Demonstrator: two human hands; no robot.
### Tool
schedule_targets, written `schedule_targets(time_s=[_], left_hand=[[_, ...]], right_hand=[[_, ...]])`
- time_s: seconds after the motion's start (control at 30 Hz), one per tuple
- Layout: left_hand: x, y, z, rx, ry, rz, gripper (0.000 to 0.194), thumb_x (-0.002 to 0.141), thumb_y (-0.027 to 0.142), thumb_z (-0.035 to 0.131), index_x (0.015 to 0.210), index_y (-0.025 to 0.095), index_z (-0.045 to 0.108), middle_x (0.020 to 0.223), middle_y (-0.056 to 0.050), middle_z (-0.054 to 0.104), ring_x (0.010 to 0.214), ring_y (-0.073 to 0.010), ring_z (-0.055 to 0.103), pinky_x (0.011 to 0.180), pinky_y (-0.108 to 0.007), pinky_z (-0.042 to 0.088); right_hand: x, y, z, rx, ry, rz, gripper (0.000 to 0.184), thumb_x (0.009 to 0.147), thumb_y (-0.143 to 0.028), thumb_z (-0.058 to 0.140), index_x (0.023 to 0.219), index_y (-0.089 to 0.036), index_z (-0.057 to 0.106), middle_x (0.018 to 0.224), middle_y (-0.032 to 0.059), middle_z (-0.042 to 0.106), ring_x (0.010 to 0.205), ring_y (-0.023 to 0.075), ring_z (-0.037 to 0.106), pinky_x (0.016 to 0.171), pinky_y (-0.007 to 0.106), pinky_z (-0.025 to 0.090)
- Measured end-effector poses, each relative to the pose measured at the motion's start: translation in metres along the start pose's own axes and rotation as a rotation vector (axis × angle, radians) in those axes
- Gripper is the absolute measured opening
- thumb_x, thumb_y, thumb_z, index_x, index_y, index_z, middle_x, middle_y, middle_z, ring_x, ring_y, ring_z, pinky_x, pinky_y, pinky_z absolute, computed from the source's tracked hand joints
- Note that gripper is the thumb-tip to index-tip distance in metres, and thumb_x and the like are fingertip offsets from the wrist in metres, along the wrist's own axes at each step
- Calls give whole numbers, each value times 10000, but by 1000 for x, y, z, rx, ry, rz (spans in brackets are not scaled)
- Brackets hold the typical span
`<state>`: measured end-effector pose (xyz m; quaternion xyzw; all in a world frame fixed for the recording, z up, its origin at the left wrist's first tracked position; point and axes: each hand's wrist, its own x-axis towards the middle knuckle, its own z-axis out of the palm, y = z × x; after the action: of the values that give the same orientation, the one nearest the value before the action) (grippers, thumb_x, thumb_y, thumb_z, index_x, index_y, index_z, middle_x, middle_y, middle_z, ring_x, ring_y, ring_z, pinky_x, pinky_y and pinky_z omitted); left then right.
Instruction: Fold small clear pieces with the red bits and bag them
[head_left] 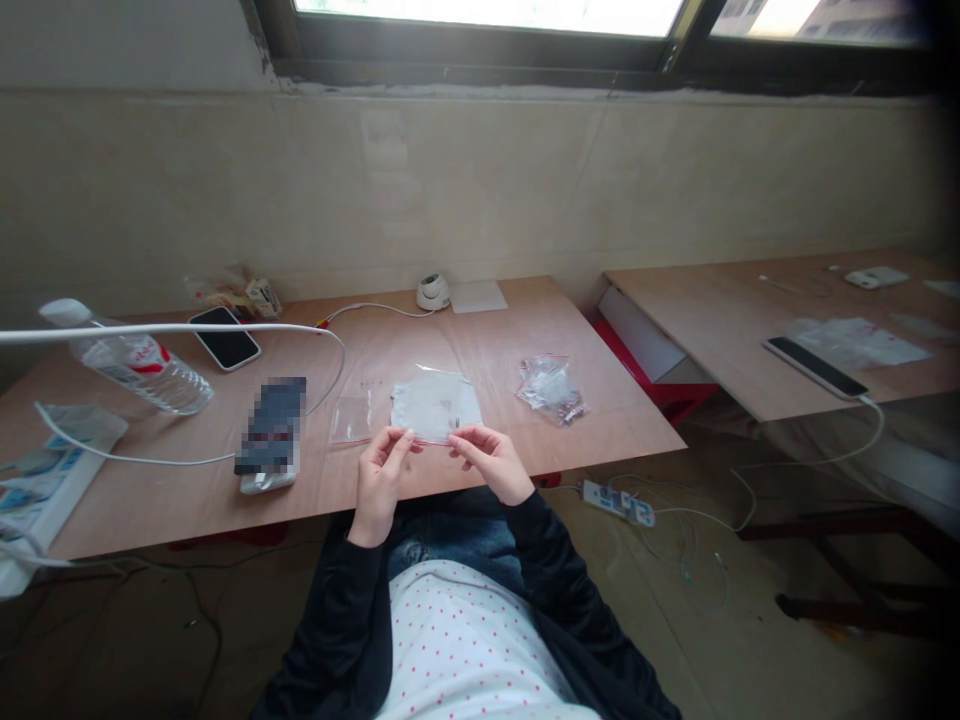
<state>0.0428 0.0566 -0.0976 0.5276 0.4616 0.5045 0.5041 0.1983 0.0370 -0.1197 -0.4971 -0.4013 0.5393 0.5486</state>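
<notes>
Both hands meet at the near edge of a small clear zip bag (pixel 429 434) with a reddish strip along its mouth. My left hand (pixel 381 478) pinches the strip's left end between thumb and fingers. At the other end, my right hand (pixel 496 462) does the same. Just beyond lies a white sheet (pixel 431 396), partly seen through clear plastic; a small dark bit shows near its right side. Beside my left hand lies another flat clear zip bag (pixel 352 418). Off to the right is a pile of small zip bags (pixel 553 388), their contents too small to make out.
On the left are a pixelated phone-like object (pixel 271 428), a black-screened phone (pixel 225 338), a leaning water bottle (pixel 146 365) and a power strip (pixel 67 500). A white cable (pixel 187 328) crosses above them. A white dome camera (pixel 433 291) stands at the back, with a second table (pixel 720 340) rightward.
</notes>
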Motion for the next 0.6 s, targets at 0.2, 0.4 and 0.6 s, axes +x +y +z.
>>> schedule_targets(time_s=[0.2,0.4,0.6], left_hand=[[0,2,0,19,-55,-22,167,760,312,598,744,146,594,688,-2,627,713,-133,581,744,-242,418],[1,3,-2,6,-103,-113,156,708,286,654,754,141,622,681,-2,635,692,-131,585,732,-238,427],[1,0,-2,16,-93,-100,154,704,279,659,763,139,633,718,-14,643,728,-137,592,727,-231,438]], right_hand=[[1,0,0,-50,-6,-36,282,664,-425,661,709,-153,599,627,-2,570,596,113,518,513,211,385],[1,1,-4,-113,-10,-99,248,691,-396,647,714,-154,595,678,2,575,637,111,511,561,217,393],[-1,-1,0,-105,-51,-107,226,702,-371,652,749,-153,614,731,19,613,665,122,545,609,234,430]])
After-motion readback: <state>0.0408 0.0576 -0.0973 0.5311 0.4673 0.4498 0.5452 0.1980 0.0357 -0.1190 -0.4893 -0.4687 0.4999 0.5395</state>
